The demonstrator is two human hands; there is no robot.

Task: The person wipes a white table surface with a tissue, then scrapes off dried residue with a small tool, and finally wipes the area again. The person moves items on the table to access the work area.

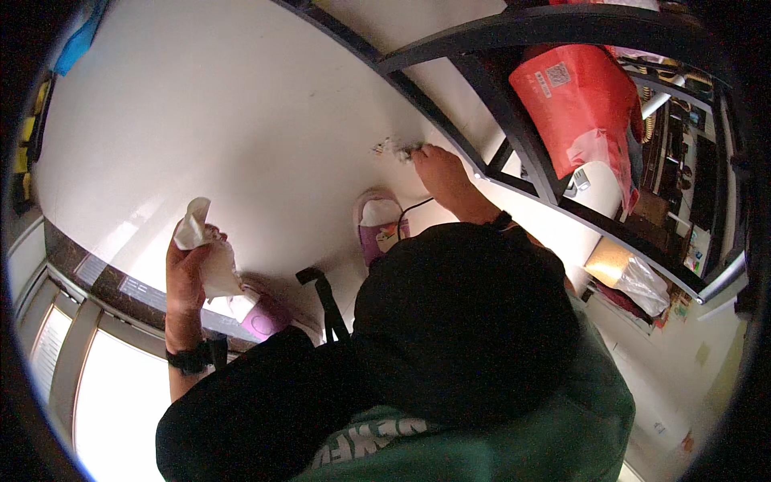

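My left hand (185,271) is raised at the left, wrapped around crumpled white tissue (218,265). A black watch or band sits on that wrist. Low over the pale floor (259,120), my right hand (443,175) has its fingertips pinched at a clump of grey fluff (411,150). Small brownish crumbs (380,146) lie just left of the clump. The fingertips of this hand are partly hidden by the fluff and blur. Below, between my two hands, are my feet in purple slippers (385,235), the other slipper (265,316) being nearer my left hand.
A black metal frame rack (433,102) runs along the right, with a red plastic bag (572,102) within it. Clear plastic wrapping (647,286) lies beyond its lower edge. A glazed door (114,397) is at lower left. Something blue (78,42) shows at upper left.
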